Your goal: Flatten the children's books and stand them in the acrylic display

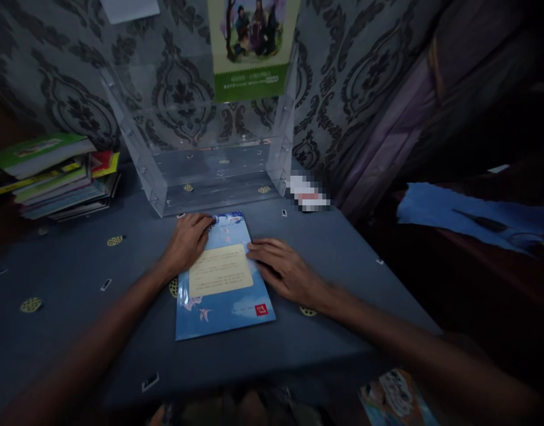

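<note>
A thin blue book [222, 307] with a cream text panel and a small red mark lies flat on the grey-blue tablecloth [76, 266]. My left hand [189, 239] rests on its upper left corner, fingers curled over the top edge. My right hand [283, 269] lies at the book's right edge, fingers stretched flat and pointing left, touching the edge. Neither hand has lifted the book off the cloth.
A clear acrylic rack [209, 165] stands behind the book, holding a green picture book [251, 47] on its upper tier. A stack of books [54, 174] sits at far left. Blue cloth [467, 216] lies right; another book [393, 399] sits below the table's front edge.
</note>
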A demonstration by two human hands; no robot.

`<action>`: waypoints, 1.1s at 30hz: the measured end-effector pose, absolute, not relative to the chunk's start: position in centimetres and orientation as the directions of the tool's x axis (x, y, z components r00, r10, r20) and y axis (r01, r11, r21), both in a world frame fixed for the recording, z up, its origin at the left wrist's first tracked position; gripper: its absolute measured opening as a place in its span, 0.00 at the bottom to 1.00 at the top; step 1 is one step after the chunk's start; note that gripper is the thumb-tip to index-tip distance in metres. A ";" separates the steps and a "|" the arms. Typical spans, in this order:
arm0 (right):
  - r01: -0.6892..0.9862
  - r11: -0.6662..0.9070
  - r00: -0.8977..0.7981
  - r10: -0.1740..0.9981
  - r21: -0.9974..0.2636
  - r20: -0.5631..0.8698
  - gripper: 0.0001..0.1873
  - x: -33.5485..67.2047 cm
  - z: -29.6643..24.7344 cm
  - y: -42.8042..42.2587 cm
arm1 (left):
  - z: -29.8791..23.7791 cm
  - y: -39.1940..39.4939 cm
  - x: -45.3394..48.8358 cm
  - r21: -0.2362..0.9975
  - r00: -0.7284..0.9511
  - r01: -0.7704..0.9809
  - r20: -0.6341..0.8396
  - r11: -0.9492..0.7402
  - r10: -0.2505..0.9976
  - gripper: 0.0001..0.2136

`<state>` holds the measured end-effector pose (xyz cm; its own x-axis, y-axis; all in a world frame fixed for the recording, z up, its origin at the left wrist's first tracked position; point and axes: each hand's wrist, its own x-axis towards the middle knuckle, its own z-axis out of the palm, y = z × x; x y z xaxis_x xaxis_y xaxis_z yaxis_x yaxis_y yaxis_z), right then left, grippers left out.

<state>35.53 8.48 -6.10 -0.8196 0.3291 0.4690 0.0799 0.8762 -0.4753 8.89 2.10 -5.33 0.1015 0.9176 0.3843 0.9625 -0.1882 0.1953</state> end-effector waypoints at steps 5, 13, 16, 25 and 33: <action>0.043 0.885 -0.852 0.275 -0.464 0.445 0.16 38.5 -5.7 5.7 | -5.5 2.0 8.8 0.217 0.101 0.956 0.388 -0.197 0.916 0.15; 0.080 0.899 -0.902 0.250 -0.431 0.353 0.27 40.6 -5.8 3.8 | -5.6 2.0 8.7 0.238 0.069 0.955 0.397 -0.175 0.915 0.15; 0.103 0.908 -0.891 0.266 -0.406 0.368 0.24 40.3 -6.0 3.6 | -5.8 1.9 8.6 0.263 0.046 0.951 0.398 -0.162 0.916 0.15; 0.073 0.936 -0.879 0.223 -0.345 0.421 0.22 40.5 -6.5 3.3 | -6.3 -1.1 9.2 0.271 -0.029 0.961 0.319 -0.062 0.947 0.18; 0.060 0.960 -0.891 0.176 -0.275 0.419 0.23 41.3 -6.1 2.1 | -5.0 -6.9 10.8 0.278 0.097 0.949 0.181 -0.145 0.979 0.22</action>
